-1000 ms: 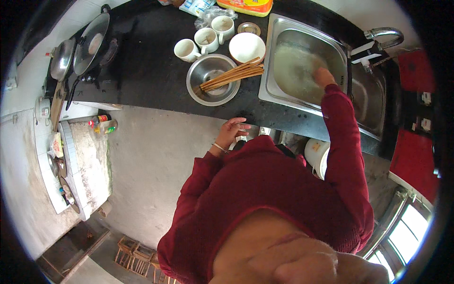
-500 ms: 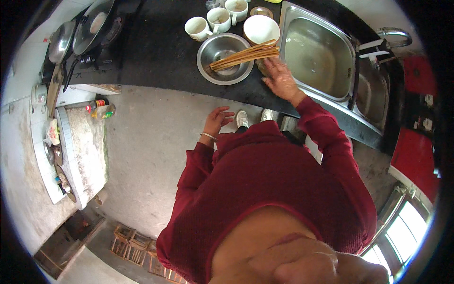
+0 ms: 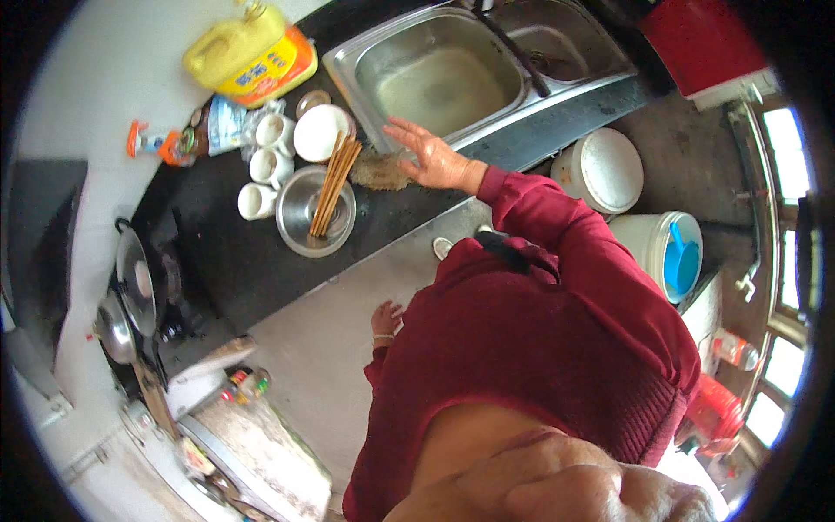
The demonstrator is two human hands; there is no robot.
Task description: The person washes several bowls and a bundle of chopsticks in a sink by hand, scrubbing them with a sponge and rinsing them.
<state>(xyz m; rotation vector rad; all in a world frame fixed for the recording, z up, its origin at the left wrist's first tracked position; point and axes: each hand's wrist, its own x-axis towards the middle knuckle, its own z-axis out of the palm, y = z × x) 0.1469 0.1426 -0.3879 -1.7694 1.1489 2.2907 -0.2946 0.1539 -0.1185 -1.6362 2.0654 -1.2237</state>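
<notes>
My right hand (image 3: 430, 157) is open over the near left rim of the sink (image 3: 452, 83), its fingers spread and nothing in them. Just left of it, a rough brown scrubber or cloth (image 3: 380, 171) lies on the black counter. A bundle of wooden chopsticks (image 3: 335, 187) leans in a steel bowl (image 3: 291, 213), the upper ends reaching past its rim toward a white bowl (image 3: 320, 132). Low beside my body hangs my left hand (image 3: 385, 318), empty, with its fingers apart. Murky water stands in the larger sink basin.
Several white mugs (image 3: 271, 165) stand left of the bowls. Behind them are a yellow oil jug (image 3: 252, 56) and a spray bottle (image 3: 161, 142). Pans (image 3: 135, 278) sit at the far left. Lidded white buckets (image 3: 609, 170) stand on the right, one bearing a blue scoop (image 3: 680, 261).
The view has turned toward the right. My right hand has moved away from the chopsticks and scrubber to the sink's rim. The chopsticks still rest in the steel bowl.
</notes>
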